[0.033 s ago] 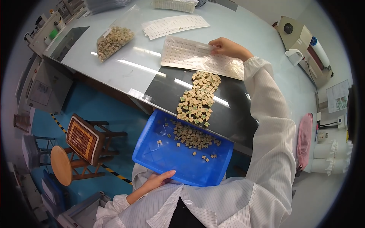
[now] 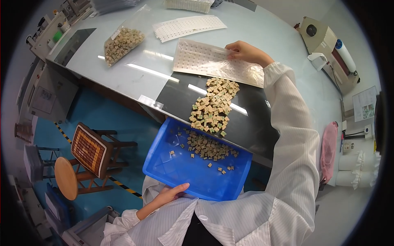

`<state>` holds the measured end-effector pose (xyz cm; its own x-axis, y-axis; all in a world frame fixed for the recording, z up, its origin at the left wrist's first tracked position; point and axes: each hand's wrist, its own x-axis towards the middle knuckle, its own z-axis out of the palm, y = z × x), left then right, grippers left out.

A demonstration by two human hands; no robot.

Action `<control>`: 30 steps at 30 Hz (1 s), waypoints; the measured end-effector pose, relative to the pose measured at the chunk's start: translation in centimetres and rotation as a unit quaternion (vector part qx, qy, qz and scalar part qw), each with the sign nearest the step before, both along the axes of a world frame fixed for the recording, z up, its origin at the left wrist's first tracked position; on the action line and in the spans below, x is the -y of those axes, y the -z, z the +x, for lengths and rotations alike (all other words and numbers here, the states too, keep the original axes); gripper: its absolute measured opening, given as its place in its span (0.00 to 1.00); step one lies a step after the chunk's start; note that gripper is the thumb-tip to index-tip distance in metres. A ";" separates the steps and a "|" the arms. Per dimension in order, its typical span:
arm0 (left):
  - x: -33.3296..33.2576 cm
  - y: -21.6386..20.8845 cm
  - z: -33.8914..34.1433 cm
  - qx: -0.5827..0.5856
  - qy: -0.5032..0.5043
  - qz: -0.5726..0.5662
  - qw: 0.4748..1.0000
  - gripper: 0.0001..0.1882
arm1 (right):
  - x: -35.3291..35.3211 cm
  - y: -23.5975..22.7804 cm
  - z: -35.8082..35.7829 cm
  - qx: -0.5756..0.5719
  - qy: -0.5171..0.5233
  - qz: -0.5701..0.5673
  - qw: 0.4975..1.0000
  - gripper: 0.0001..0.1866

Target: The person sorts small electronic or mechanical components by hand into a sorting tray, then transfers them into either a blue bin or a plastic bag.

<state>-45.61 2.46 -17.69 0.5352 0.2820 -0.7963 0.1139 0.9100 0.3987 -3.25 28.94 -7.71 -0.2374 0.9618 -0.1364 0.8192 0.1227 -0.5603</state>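
Observation:
My left hand (image 2: 172, 194) grips the near rim of a blue plastic bin (image 2: 164, 164), which is held against the table's front edge. Several small tan cubes (image 2: 207, 148) lie inside the bin. A pile of the same cubes (image 2: 214, 105) sits on a dark mat (image 2: 176, 96) just above the bin. My right hand (image 2: 245, 52) reaches across the table and holds the far edge of a clear dotted plastic sheet (image 2: 205, 61) that lies flat behind the pile.
A clear bag of cubes (image 2: 123, 42) and white perforated sheets (image 2: 188, 26) lie farther back on the grey table (image 2: 283, 37). A beige machine (image 2: 324, 37) stands at the right. A wooden stool (image 2: 66, 178) and a woven-seat chair (image 2: 90, 151) stand on the blue floor at the left.

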 end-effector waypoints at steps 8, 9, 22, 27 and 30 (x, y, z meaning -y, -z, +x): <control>0.0 -1.0 0.3 0.003 -0.022 0.003 1.000 0.38 | 4.2 0.3 -3.0 -0.051 -0.029 -0.001 0.998 0.13; 0.0 -1.1 0.3 -0.012 -0.017 0.011 1.000 0.36 | 4.6 0.2 -3.4 -0.051 -0.029 -0.002 0.998 0.13; 0.5 -1.3 0.6 0.051 -0.086 -0.010 0.995 0.35 | 6.7 -0.9 -8.3 -0.016 -0.176 -0.025 0.984 0.10; 0.3 -1.4 0.8 0.050 -0.075 -0.016 0.996 0.34 | 7.9 -1.0 -10.3 -0.046 -0.267 -0.042 0.962 0.09; 0.4 -1.3 0.7 0.060 -0.074 -0.010 0.995 0.35 | 7.8 -2.1 -10.0 -0.053 -0.258 0.018 0.965 0.10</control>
<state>-44.89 2.10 -16.44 0.5812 0.3498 -0.7348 -0.0690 0.9208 0.3838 -13.25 21.13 -5.65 -0.6962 0.7157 -0.0545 0.5826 0.5191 -0.6254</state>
